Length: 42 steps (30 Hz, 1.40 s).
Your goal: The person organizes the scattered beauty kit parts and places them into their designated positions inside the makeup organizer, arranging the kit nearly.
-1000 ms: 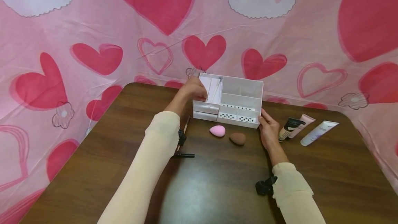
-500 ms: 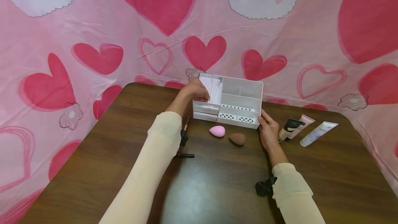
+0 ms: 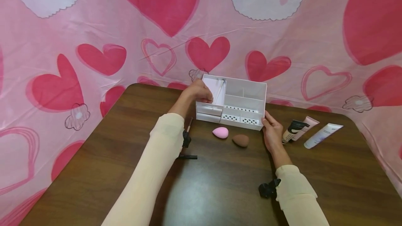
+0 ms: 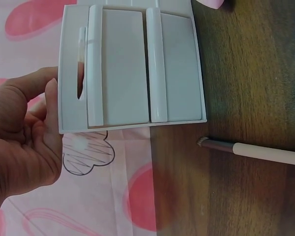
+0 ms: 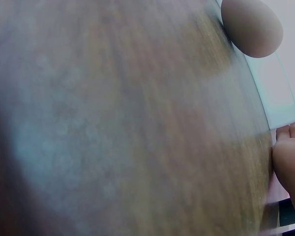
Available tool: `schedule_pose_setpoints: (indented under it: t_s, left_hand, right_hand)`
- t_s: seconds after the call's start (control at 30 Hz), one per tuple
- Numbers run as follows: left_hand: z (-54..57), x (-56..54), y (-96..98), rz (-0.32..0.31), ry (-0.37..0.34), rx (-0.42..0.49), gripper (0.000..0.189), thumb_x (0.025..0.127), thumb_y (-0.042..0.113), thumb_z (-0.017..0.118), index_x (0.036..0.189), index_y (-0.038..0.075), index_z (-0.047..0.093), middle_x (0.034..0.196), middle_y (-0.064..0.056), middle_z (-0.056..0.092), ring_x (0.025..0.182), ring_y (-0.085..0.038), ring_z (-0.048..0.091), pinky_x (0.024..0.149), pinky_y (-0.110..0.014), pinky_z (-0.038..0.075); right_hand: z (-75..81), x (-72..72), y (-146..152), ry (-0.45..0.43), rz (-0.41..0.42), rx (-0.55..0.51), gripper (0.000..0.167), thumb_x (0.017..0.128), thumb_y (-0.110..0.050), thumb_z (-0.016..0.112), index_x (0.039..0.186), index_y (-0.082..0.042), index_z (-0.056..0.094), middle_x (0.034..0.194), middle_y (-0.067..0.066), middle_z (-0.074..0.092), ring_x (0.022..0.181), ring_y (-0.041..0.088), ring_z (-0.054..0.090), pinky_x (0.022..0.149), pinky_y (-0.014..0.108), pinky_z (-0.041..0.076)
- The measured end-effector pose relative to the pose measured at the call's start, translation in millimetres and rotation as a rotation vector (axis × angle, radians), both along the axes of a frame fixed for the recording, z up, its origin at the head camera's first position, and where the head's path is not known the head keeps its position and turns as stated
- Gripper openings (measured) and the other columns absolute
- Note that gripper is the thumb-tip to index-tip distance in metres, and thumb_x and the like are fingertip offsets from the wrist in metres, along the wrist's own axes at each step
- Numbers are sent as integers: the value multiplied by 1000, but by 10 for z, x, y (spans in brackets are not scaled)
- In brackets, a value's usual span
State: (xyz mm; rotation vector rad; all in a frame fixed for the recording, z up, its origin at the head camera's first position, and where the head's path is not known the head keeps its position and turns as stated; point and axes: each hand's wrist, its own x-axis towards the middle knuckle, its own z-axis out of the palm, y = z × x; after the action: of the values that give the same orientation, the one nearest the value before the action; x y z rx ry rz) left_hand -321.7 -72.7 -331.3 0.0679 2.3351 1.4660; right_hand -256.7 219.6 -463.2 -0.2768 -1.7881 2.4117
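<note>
A white makeup organizer (image 3: 245, 107) stands at the back of the table, with open compartments on the right and two small drawers at lower left. My left hand (image 3: 202, 91) reaches into its upper left compartment, fingertips low inside, pinching a slim makeup brush (image 3: 216, 87) that leans there. Beside it leans a second pale brush (image 3: 221, 88). Through a slot above the drawers, the left wrist view shows part of a finger (image 4: 80, 76). My right hand (image 3: 272, 132) holds the organizer's right side at the lower front corner; its fingers partly show in the right wrist view.
A pink sponge (image 3: 221, 133) and a brown sponge (image 3: 240, 140) lie before the organizer. Left of them are a brush (image 4: 265, 153) and a black pen-like stick (image 3: 189, 157). At right are a black-capped tube (image 3: 292, 132), a pink tube (image 3: 306, 127) and a white tube (image 3: 323, 136).
My left hand and the slim brush in it have shifted slightly right inside the compartment, closer to the other brush. My right hand keeps its hold on the organizer.
</note>
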Motion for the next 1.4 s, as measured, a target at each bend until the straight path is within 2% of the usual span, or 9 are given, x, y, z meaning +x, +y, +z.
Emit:
schedule_pose_setpoints:
  t_s: [0.17, 0.33, 0.5, 0.63, 0.8, 0.87, 1.07, 1.2, 1.4]
  left_hand:
    - [-14, 0, -14, 11, 2, 26, 24, 86, -9, 65, 108, -18, 71, 57, -1, 64, 55, -8, 62, 56, -16, 55]
    - [1, 21, -23, 32, 7, 107, 25, 91, -9, 62, 113, -20, 67, 63, -4, 63, 58, -11, 63, 62, -21, 60]
    - [-5, 39, -53, 21, 7, 168, 27, 93, -9, 59, 116, -22, 64, 65, -4, 63, 60, -11, 63, 69, -26, 63]
    - [-38, 65, -76, 43, 40, 194, 29, 94, -6, 60, 119, -20, 64, 73, -7, 65, 62, -10, 63, 74, -28, 64]
    - [-62, 182, -83, 110, 151, 205, 31, 93, -1, 64, 120, -16, 65, 92, -17, 69, 65, -8, 65, 69, -24, 62]
    - [-66, 251, -89, 133, 190, 207, 30, 93, 0, 65, 119, -15, 66, 92, -17, 70, 64, -7, 65, 65, -21, 60]
    - [-102, 444, -170, 191, 237, 226, 28, 94, 2, 65, 118, -13, 68, 98, -19, 73, 65, -5, 66, 67, -21, 61]
    - [-138, 545, -244, 211, 251, 227, 28, 93, 2, 65, 116, -13, 68, 96, -19, 74, 65, -5, 67, 71, -26, 63]
    - [-214, 664, -338, 222, 267, 212, 27, 91, 2, 67, 114, -13, 69, 84, -11, 73, 65, -7, 66, 78, -39, 64]
  right_hand:
    - [2, 6, -1, -16, 1, 0, 51, 105, 1, 44, 155, 1, 34, 165, 14, 33, 147, 12, 37, 123, 24, 31]
    - [7, 0, 2, -17, -5, -5, 51, 105, 1, 44, 155, 1, 34, 165, 13, 32, 147, 12, 37, 123, 23, 32]
    - [9, 2, -1, -15, -1, -4, 51, 105, 1, 44, 155, 1, 33, 166, 14, 32, 148, 12, 36, 123, 25, 31]
    - [1, 6, 6, -11, -3, -6, 51, 104, 2, 44, 154, 2, 34, 165, 14, 32, 147, 14, 37, 123, 25, 31]
    - [-5, -9, 19, -4, -10, -16, 51, 104, 2, 44, 154, 3, 35, 165, 15, 33, 146, 14, 38, 123, 26, 31]
    - [-6, -15, 20, -6, -9, -20, 51, 104, 2, 44, 154, 3, 35, 165, 15, 33, 146, 14, 37, 123, 25, 31]
    - [-14, -32, 21, -8, -1, -19, 51, 104, 2, 44, 154, 2, 35, 165, 14, 33, 144, 12, 39, 123, 26, 31]
    - [-14, -38, 23, -6, -11, -13, 51, 104, 2, 44, 154, 2, 36, 164, 14, 34, 141, 10, 42, 122, 24, 34]
    - [-11, -46, 30, -12, -14, -23, 51, 104, 2, 44, 154, 1, 36, 164, 15, 34, 137, 9, 45, 120, 22, 37]
